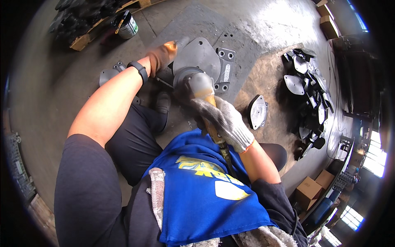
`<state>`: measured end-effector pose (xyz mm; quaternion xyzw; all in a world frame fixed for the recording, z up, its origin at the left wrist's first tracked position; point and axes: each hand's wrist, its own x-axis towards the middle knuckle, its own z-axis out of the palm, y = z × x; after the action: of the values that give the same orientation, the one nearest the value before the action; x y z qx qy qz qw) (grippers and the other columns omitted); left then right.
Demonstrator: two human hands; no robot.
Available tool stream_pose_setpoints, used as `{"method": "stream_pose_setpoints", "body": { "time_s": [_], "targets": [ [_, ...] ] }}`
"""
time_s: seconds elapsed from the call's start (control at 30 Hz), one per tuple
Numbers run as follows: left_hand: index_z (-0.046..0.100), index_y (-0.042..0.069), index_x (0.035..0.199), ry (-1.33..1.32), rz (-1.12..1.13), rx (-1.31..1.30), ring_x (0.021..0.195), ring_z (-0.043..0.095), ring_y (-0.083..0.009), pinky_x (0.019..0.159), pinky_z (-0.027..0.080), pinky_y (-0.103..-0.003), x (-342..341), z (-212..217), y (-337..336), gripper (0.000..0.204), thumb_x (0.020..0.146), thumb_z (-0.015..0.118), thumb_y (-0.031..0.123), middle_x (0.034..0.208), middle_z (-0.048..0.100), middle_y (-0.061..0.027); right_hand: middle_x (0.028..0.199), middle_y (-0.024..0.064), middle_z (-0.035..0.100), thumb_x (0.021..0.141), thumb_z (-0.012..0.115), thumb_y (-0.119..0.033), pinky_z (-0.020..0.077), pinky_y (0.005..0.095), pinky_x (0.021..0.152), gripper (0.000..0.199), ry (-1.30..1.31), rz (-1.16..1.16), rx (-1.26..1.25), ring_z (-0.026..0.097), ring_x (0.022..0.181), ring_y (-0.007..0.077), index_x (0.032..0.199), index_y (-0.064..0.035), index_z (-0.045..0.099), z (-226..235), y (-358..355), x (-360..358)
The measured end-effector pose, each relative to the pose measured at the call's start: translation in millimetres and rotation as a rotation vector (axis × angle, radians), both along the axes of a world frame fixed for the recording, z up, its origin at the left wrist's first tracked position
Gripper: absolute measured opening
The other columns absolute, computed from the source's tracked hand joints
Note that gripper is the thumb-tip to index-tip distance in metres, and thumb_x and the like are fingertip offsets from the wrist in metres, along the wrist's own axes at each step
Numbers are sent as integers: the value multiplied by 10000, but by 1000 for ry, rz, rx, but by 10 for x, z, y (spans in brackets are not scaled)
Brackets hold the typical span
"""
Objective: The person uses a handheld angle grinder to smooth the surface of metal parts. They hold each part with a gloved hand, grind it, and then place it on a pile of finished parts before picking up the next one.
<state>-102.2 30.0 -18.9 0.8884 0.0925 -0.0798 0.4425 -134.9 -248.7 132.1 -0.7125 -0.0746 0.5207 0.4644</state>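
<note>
My right hand (224, 121) grips the angle grinder (197, 84) on the casting (199, 53) my left hand (162, 55) steadies; pile of castings (306, 82) beyond my right grip apparently untouched.

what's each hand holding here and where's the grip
The right hand grips a handheld grinder by its yellow handle. The left hand holds the grey metal casting at its left edge.
</note>
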Motion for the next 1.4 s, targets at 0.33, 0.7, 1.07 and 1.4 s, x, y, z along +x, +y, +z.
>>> {"method": "stream_pose_setpoints", "body": {
  "time_s": [0.33,0.7,1.07,1.4],
  "targets": [
    [554,-16,1322,53,209,-414,1134,571,-157,1008,444,-302,26,-503,192,471,1066,381,340,1254,637,-97,776,45,629,974,621,-371,499,266,525,401,108,-29,0,601,601,128,1156,-14,602,-1,17,-10],
    [554,-16,1330,-43,116,-134,1137,579,-169,1012,446,-311,188,-1052,421,469,1066,373,327,1256,640,-87,654,9,631,903,671,-521,479,262,506,474,-42,71,-126,617,566,102,1000,-58,629,138,-10,-8],
    [543,-1,1339,74,104,-734,1151,566,-139,1067,417,-314,13,-550,272,426,1066,362,271,1270,619,-68,740,32,627,961,624,-417,483,258,511,425,0,104,-73,608,599,117,1114,-21,613,28,-139,-3],
    [536,20,1338,62,41,-82,1160,574,-161,1039,438,-305,100,-136,-47,372,1056,386,210,1266,622,-57,666,0,640,886,687,-532,457,245,506,470,-8,60,-91,596,560,84,970,-71,647,-102,-171,-47]
  ]
}}
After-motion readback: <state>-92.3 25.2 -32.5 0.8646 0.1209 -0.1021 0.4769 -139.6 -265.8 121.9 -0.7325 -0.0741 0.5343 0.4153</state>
